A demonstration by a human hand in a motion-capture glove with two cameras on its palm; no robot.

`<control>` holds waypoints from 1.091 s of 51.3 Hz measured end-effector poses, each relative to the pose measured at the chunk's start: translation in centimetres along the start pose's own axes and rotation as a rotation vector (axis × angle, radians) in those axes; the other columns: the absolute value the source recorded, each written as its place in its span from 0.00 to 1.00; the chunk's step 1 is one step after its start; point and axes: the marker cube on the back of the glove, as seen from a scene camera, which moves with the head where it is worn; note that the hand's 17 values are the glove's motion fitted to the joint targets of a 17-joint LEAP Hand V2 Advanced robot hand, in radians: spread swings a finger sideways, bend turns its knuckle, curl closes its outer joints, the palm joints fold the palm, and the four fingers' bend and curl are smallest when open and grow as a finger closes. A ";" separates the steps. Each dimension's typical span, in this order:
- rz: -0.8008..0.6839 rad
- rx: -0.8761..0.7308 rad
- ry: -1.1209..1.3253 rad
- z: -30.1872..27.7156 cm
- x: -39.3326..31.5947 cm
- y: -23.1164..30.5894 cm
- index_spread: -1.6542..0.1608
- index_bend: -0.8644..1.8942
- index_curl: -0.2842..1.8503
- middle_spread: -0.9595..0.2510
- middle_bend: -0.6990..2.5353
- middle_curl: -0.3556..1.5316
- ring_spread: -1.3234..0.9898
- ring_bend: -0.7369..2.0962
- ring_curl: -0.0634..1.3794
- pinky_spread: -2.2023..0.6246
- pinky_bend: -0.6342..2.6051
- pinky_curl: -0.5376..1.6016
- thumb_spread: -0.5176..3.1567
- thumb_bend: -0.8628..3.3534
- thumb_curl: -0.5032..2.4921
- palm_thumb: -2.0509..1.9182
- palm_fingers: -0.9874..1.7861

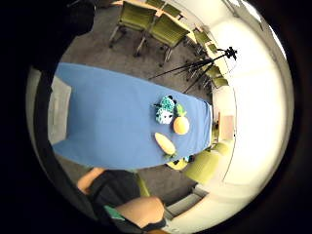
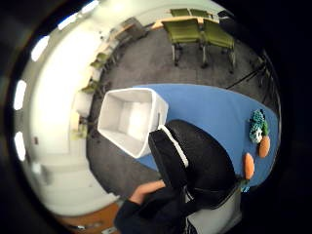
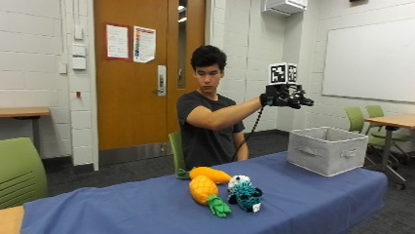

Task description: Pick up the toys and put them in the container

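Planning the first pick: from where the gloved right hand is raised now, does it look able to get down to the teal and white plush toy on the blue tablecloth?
Probably yes. The gloved right hand holds nothing, and the teal and white plush toy lies uncovered beside the plush pineapple.

White painted block walls (image 3: 39, 73), orange wooden door (image 3: 139, 73) with two paper notices, dark grey carpet floor (image 3: 129, 168), wall whiteboard (image 3: 369, 58), green chairs (image 3: 19, 170) by wooden side tables (image 3: 23, 112), black tripod (image 1: 204, 63), air-conditioning unit (image 3: 284, 7) up high
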 end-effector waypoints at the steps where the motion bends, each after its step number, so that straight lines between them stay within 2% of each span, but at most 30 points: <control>1: 0.000 0.001 0.000 0.0 0.0 0.0 0.86 0.38 0.15 0.76 0.28 0.21 0.53 0.32 0.05 0.76 0.32 0.29 0.26 0.20 0.17 0.52 0.44; 9: -0.019 0.000 0.007 0.1 0.2 0.0 0.82 0.38 0.19 0.73 0.28 0.24 0.49 0.33 0.08 0.75 0.34 0.33 0.39 0.20 0.18 0.51 0.42; 19: -0.032 0.006 0.007 0.1 1.0 0.6 0.80 0.38 0.22 0.72 0.28 0.28 0.47 0.33 0.11 0.75 0.34 0.35 0.46 0.20 0.19 0.51 0.41; 30: -0.011 0.013 0.020 -0.1 4.3 2.9 0.79 0.38 0.25 0.71 0.28 0.31 0.45 0.33 0.14 0.74 0.34 0.37 0.49 0.20 0.20 0.51 0.41; 41: 0.031 0.050 0.020 0.7 12.4 6.9 0.78 0.38 0.27 0.70 0.28 0.33 0.44 0.33 0.16 0.74 0.34 0.38 0.49 0.19 0.21 0.50 0.41; 56: 0.155 0.069 0.011 6.3 23.4 14.3 0.77 0.38 0.29 0.70 0.28 0.35 0.43 0.33 0.18 0.74 0.34 0.39 0.48 0.19 0.21 0.50 0.41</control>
